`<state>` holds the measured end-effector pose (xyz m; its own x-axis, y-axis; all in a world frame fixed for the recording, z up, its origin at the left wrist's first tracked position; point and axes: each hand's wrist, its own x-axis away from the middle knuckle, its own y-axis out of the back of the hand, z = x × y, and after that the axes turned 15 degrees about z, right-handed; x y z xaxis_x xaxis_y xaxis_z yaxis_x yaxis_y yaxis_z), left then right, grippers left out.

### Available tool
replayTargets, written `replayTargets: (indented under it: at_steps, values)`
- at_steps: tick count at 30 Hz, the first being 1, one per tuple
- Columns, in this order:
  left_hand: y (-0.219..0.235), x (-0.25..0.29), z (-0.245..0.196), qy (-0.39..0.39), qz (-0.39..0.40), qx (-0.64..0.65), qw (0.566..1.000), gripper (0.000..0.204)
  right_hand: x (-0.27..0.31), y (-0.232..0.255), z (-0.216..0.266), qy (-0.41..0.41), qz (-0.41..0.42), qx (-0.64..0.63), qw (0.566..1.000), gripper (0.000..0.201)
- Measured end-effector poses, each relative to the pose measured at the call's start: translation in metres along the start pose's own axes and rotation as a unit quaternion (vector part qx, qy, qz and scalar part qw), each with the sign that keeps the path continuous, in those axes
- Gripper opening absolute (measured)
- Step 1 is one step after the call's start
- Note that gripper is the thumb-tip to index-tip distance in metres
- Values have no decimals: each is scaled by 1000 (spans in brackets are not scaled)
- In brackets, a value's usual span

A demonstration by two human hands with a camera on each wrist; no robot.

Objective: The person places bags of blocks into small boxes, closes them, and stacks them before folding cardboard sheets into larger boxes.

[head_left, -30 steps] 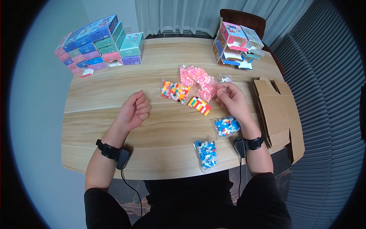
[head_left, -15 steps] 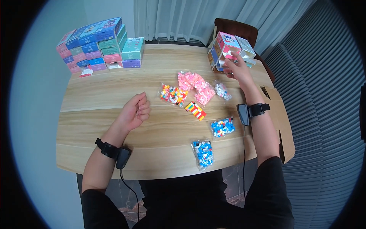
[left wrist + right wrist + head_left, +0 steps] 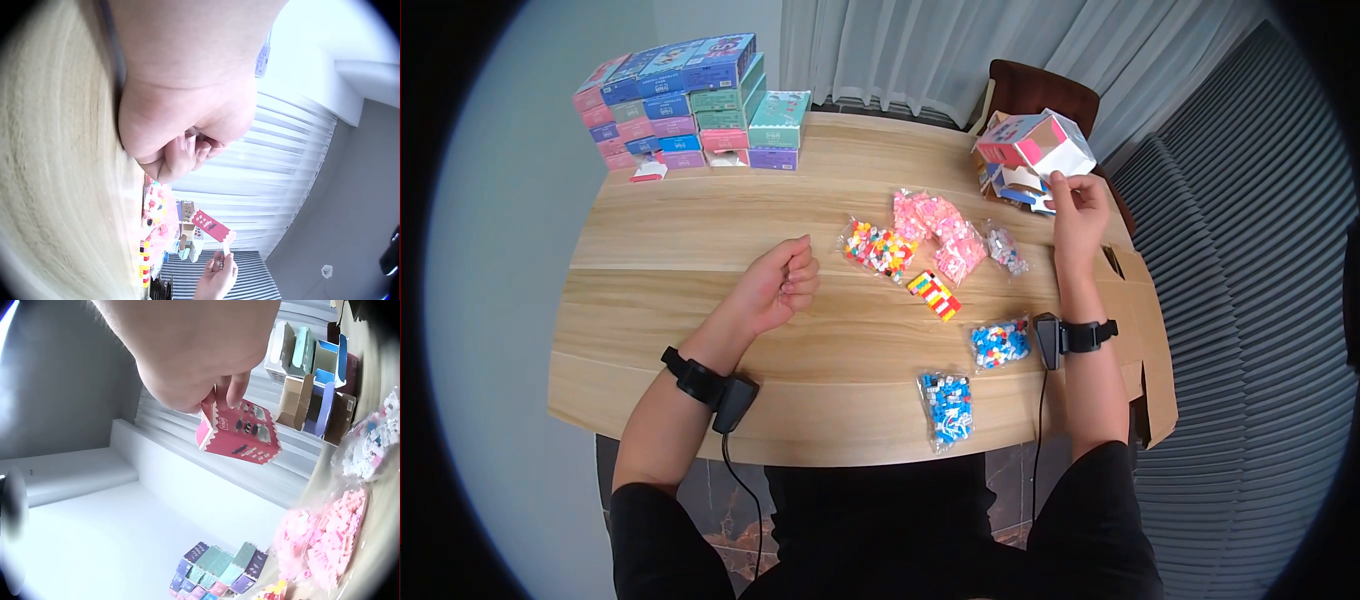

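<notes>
My right hand (image 3: 1082, 222) pinches a pink cardboard box (image 3: 242, 432) by one end, thumb and fingertips at its edge. The box is raised, tilted, and overlaps the stack of opened boxes (image 3: 1012, 188) at the back right in the head view. In the left wrist view, its pink side shows above the right hand's fingers. My left hand (image 3: 780, 287) rests on the table, its fingers loosely curled and holding nothing. To its right are a bag of yellow, red and white bricks (image 3: 880, 248) and a small red, yellow and white brick block (image 3: 934, 295).
Pink brick bags (image 3: 940, 230) lie mid-table, beside a bag of pale bricks (image 3: 1004, 248). Two bags of blue bricks (image 3: 948, 408) lie nearer the front edge. Stacked boxes (image 3: 675, 115) stand back left. Flattened cardboard (image 3: 1125, 310) lies at the right; a chair (image 3: 1045, 90) stands behind.
My right hand has moved from beside the pink brick bags to the back-right stack, and the pink box is now lifted and tilted in it. The left hand has stayed in place.
</notes>
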<state>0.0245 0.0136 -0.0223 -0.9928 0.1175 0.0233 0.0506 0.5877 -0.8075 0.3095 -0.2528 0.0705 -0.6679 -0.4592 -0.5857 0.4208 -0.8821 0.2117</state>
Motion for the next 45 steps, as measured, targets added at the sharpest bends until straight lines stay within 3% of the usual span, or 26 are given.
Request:
replayTargets:
  at_steps: [5, 6, 9, 13, 18, 21, 22, 25, 26, 29, 32, 35, 38, 41, 45]
  values:
    - [3, 0, 0, 2, 2, -1, 1000, 41, 28, -7, 37, 78, -17, -70, 994, 10]
    - [4, 0, 0, 2, 4, 0, 1000, 41, 34, -9, 46, 73, -13, -52, 996, 3]
    - [4, -1, 0, 3, 7, 3, 1000, 41, 50, 5, 40, 45, 31, 19, 998, 8]
    - [2, -1, 0, 0, 10, 5, 1000, 41, 62, 1, 33, 82, 102, 123, 984, 13]
    - [0, -2, 0, -5, 14, -3, 1000, 42, 80, 0, 15, -29, 139, 15, 990, 18]
    - [-2, -2, 2, -3, 20, -21, 1000, 41, 82, 2, 19, -41, 169, -44, 984, 22]
    - [-4, -2, 3, -2, 21, -24, 999, 40, 83, 5, 14, -47, 210, -85, 973, 33]
    - [-15, -3, 4, 13, 10, -87, 996, 36, 84, 0, 6, 7, 235, -127, 964, 46]
    - [-19, -4, 5, 20, 3, -115, 993, 35, 85, -1, 9, -32, 243, -124, 962, 54]
    - [-40, -3, 1, 40, 48, -203, 977, 33, 86, -2, 17, -128, 270, -111, 948, 52]
    - [-69, -10, 1, 74, 52, -255, 963, 27, 85, -4, 9, -151, 252, -108, 950, 45]
    - [-92, -26, 10, 146, 18, -528, 837, 17, 84, -4, 6, -144, 225, -127, 955, 43]
    - [-117, -55, 20, 104, 46, -794, 597, 25, 85, -7, 4, -125, 212, -161, 956, 45]
    - [-111, -84, 33, 42, 112, -870, 479, 41, 85, -6, 2, -125, 221, -171, 952, 46]
    - [-99, -106, 33, 87, 138, -882, 443, 47, 84, -3, 1, -142, 226, -166, 949, 42]
